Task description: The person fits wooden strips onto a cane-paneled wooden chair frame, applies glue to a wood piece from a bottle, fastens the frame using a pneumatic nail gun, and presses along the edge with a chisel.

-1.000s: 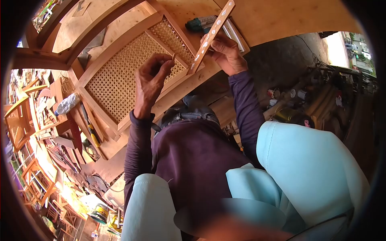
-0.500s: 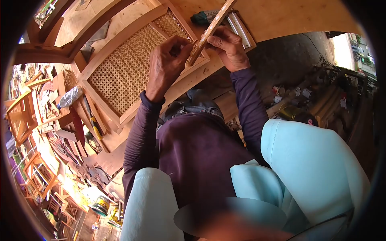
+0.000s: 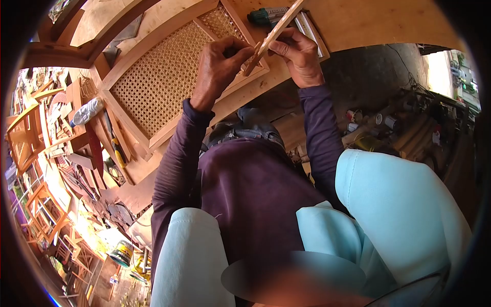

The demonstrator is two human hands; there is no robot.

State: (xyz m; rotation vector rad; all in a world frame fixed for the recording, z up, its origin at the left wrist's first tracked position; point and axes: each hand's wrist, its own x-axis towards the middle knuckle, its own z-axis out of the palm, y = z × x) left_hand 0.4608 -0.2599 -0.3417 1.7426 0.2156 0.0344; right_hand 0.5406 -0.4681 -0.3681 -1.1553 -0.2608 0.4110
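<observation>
My right hand (image 3: 303, 57) is closed around a narrow wooden strip (image 3: 279, 28), which slants up and to the right with pale spots along it. Beside its lower end, my left hand (image 3: 219, 70) pinches a small thin brown piece (image 3: 257, 49) between thumb and fingertip, against or very near the strip's edge. What exactly this piece is cannot be made out. Below both hands lies a wooden frame panel with woven cane (image 3: 162, 77), flat on the workbench (image 3: 368, 23).
A green-and-black power tool (image 3: 266, 16) lies behind the strip, beside a metal-railed piece (image 3: 308, 33). Left of the panel are a plastic-wrapped bottle (image 3: 88, 111), a yellow-and-black tool (image 3: 118, 152) and wood offcuts. Cans (image 3: 391, 122) stand on the floor at right.
My left hand has moved up and right, bringing the small brown piece closer to the strip. The right hand and strip have shifted slightly up and right in view.
</observation>
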